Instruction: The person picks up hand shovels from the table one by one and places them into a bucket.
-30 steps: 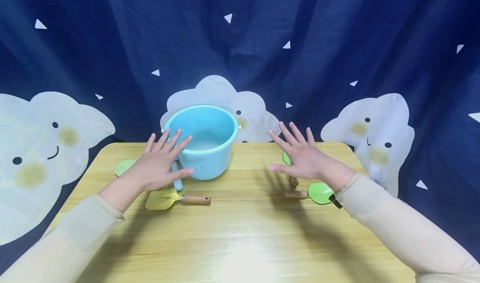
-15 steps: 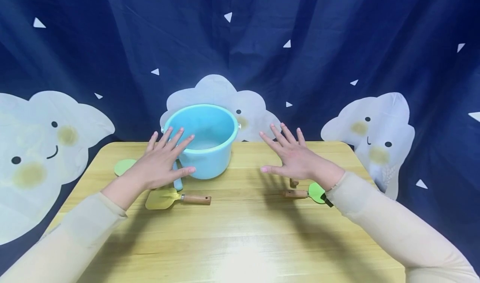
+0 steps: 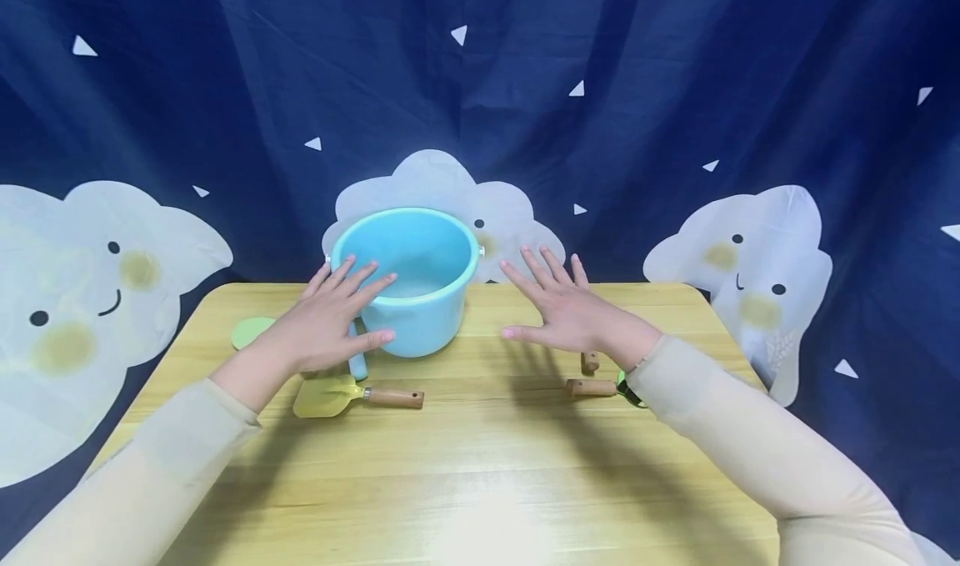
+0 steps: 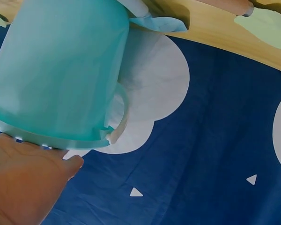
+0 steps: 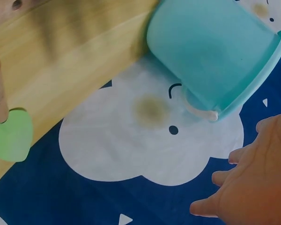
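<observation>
A light blue bucket stands upright near the back of the wooden table. Fingers spread, my left hand is held over its left side in the head view; whether it touches the rim I cannot tell. My right hand hovers in the air to the right of the bucket, fingers spread and holding nothing. The left wrist view shows the bucket with my left hand by its rim. In the right wrist view the bucket lies apart from my right hand.
A yellow trowel with a wooden handle lies front left of the bucket, near a blue handle and a green piece. Two wooden handles lie at the right, one with a green blade. A dark blue curtain hangs behind the table.
My right hand has moved left towards the bucket, its sleeve now covering more of the green blade. My left hand has shifted slightly right. The bucket stays put.
</observation>
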Motion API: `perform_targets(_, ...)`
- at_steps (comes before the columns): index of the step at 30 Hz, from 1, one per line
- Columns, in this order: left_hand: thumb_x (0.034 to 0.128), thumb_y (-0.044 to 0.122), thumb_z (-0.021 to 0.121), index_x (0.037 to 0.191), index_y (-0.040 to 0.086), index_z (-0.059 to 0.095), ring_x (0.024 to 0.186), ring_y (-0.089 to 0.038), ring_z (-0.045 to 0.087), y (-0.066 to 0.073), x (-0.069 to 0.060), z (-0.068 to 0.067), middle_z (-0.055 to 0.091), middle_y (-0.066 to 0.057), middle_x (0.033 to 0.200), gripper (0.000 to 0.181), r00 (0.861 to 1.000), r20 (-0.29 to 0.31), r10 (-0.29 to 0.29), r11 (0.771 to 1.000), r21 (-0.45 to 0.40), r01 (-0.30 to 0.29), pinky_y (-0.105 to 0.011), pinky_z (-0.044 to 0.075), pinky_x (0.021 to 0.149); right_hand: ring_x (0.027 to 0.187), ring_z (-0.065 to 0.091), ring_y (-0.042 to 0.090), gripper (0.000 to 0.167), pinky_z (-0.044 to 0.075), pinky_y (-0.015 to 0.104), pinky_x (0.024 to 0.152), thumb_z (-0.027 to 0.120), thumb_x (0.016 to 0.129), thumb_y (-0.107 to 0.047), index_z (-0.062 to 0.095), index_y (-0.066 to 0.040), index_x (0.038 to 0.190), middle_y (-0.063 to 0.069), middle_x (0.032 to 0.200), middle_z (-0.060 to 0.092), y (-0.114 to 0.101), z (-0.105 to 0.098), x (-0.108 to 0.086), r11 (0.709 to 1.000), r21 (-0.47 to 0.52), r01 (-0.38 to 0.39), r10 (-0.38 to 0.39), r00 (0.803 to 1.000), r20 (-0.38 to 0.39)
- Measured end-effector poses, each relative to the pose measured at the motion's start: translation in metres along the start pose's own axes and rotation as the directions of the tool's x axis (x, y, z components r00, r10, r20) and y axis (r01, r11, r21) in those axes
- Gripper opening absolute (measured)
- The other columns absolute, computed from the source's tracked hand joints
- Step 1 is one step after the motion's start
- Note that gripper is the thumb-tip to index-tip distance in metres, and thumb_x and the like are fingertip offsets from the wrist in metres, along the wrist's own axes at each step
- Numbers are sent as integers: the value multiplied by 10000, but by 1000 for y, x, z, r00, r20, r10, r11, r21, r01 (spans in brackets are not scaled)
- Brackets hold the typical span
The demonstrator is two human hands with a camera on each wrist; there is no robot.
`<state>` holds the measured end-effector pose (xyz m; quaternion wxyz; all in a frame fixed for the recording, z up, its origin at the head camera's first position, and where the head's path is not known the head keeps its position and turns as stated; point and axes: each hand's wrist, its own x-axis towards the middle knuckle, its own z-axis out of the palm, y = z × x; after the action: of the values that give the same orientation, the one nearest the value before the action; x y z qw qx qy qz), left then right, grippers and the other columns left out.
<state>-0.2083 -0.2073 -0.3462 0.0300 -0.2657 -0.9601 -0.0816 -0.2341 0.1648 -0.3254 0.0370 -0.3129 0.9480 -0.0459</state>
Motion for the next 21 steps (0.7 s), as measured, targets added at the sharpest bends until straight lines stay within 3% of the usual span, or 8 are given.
perform_targets(7, 960, 670, 467, 1601, 238, 231, 1521, -395, 16, -1, 1, -2, 197, -132, 1648, 808, 1000, 24, 4, 1000, -23, -3, -579, -1, 1188, 1487, -240, 269, 942, -113, 678, 1117, 385, 897, -800, -62, -353, 1594, 6, 1642, -203, -9, 3, 15, 1000, 25, 18, -18, 1000, 21)
perform_targets(16, 958, 648, 499, 1574, 193, 318, 1511, -418, 79, -1, 4, -1, 361, -139, 1577, 787, 999, -6, 35, 999, -21, -35, -576, 55, 1191, 1475, -264, 241, 947, -123, 654, 1125, 344, 884, -829, -74, -357, 1591, -27, 1635, -211, -16, 9, 29, 998, 49, 33, -34, 999, 36)
perform_targets(21, 954, 637, 518, 1554, 169, 366, 1508, -421, 102, -2, 6, -1, 426, -116, 1538, 776, 999, -21, 49, 998, -34, -50, -579, 63, 1190, 1487, -235, 255, 925, -116, 662, 1124, 365, 893, -812, -62, -378, 1590, -13, 1663, -134, -20, 10, 35, 997, 55, 47, -48, 999, 24)
